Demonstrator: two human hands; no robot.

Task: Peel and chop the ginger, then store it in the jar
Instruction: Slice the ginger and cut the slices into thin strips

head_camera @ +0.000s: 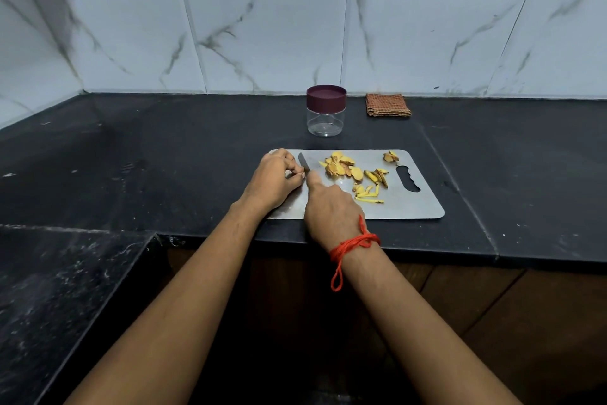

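Note:
A steel cutting board (414, 204) lies on the black counter. Yellow ginger slices (343, 168) and thin strips (368, 194) are scattered over its middle, with one small piece (391, 156) near the far right corner. My right hand (328, 207) grips a knife (303, 163) whose blade points away, index finger along its back. My left hand (274, 179) sits at the board's left end with fingers curled beside the blade; what it pinches is hidden. A clear jar (325, 118) with a maroon lid (326, 95) stands shut behind the board.
A folded brown checked cloth (388, 105) lies by the tiled wall, right of the jar. The black counter (164, 158) stretches wide to both sides, with a lower slab at the near left. The counter's front edge runs just under my wrists.

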